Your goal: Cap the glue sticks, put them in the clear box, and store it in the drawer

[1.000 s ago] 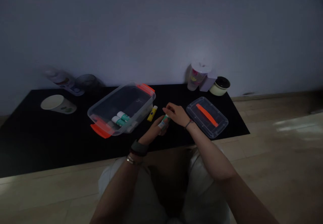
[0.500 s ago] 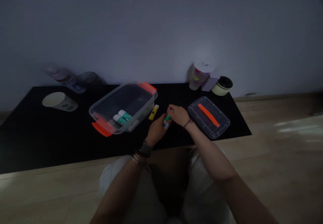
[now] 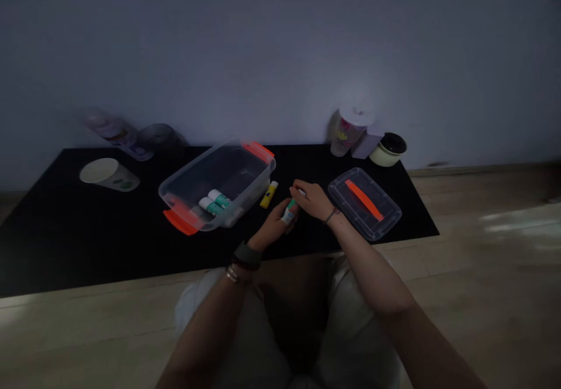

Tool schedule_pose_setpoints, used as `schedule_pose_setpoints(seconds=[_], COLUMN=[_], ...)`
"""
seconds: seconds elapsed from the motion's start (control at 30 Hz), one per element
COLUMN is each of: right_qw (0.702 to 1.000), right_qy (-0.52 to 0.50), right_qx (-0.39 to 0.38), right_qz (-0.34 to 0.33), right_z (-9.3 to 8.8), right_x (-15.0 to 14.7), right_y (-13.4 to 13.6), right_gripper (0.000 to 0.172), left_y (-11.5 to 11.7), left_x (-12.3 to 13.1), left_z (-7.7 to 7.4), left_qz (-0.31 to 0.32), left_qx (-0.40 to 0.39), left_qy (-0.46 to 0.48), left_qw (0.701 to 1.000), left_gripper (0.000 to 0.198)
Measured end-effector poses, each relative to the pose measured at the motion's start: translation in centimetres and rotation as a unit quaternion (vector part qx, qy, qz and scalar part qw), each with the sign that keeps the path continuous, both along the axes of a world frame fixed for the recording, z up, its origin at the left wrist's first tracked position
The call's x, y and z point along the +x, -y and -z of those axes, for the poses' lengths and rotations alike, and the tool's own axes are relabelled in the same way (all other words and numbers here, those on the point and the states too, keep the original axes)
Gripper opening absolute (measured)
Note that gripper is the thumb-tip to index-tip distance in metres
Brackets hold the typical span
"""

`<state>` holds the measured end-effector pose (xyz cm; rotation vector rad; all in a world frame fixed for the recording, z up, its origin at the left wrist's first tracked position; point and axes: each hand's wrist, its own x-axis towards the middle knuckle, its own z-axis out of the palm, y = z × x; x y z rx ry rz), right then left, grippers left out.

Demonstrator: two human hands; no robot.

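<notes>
My left hand (image 3: 275,223) is closed around the lower body of a green-and-white glue stick (image 3: 288,214), tilted over the table's front half. At its upper end, my right hand (image 3: 313,199) has its fingers closed on a white part that looks like the cap (image 3: 302,192); whether cap and body are joined there is hidden by the fingers. A yellow glue stick (image 3: 269,195) lies just left of the hands. Beside it stands a clear plastic box (image 3: 193,170) with orange latches, holding white-and-green glue sticks (image 3: 214,203).
On the right lies the box's clear lid (image 3: 353,199) with an orange handle. Behind it stand a lidded cup (image 3: 344,135), a small carton (image 3: 367,143) and a cream pot (image 3: 385,154). At left are a paper cup (image 3: 123,180), a bottle (image 3: 114,133) and a dark round container (image 3: 161,138).
My hands have drawn slightly apart along the glue stick, and the white part in my right hand shows more. The whole view has shifted a little.
</notes>
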<state>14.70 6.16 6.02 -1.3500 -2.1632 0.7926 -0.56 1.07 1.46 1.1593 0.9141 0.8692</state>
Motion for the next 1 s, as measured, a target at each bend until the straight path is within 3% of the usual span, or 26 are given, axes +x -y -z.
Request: schedule_pose_setpoints(seconds=[0.13, 0.23, 0.33, 0.43, 0.57, 0.67, 0.87, 1.0], right_qw=[0.998, 0.995, 0.995, 0.998, 0.992, 0.984, 0.986, 0.978], right_qy=[0.062, 0.089, 0.084, 0.024, -0.119, -0.171, -0.166, -0.206], right_qx=[0.0, -0.008, -0.019, -0.021, -0.021, -0.031, -0.022, 0.003], right_qz=[0.025, 0.044, 0.052, 0.053, 0.038, 0.032, 0.001, -0.02], right_z=[-0.2, -0.2, -0.1, 0.3, 0.6, 0.7, 0.5, 0.4], right_x=[-0.3, -0.5, -0.5, -0.3, -0.3, -0.6, -1.0, -0.9], right_y=[-0.1, 0.1, 0.2, 0.3, 0.2, 0.3, 0.6, 0.7], right_gripper=[0.025, 0.024, 0.025, 0.029, 0.037, 0.038, 0.036, 0.04], left_y=[0.1, -0.1, -0.3, -0.5, -0.5, -0.7, -0.8, -0.2], left_x=[-0.2, -0.4, -0.6, -0.5, -0.2, -0.2, -0.6, -0.7], left_z=[0.5, 0.4, 0.4, 0.8, 1.2, 1.1, 0.8, -0.3], left_qz=[-0.021, -0.052, -0.067, -0.066, -0.074, -0.108, -0.128, -0.114], left_qx=[0.091, 0.167, 0.207, 0.193, 0.092, 0.058, 0.193, 0.213], left_qy=[-0.095, -0.195, -0.235, -0.2, -0.078, -0.051, -0.127, -0.13], left_qw=[0.991, 0.965, 0.948, 0.958, 0.99, 0.991, 0.965, 0.962], left_gripper=[0.046, 0.036, 0.032, 0.035, 0.043, 0.047, 0.044, 0.042])
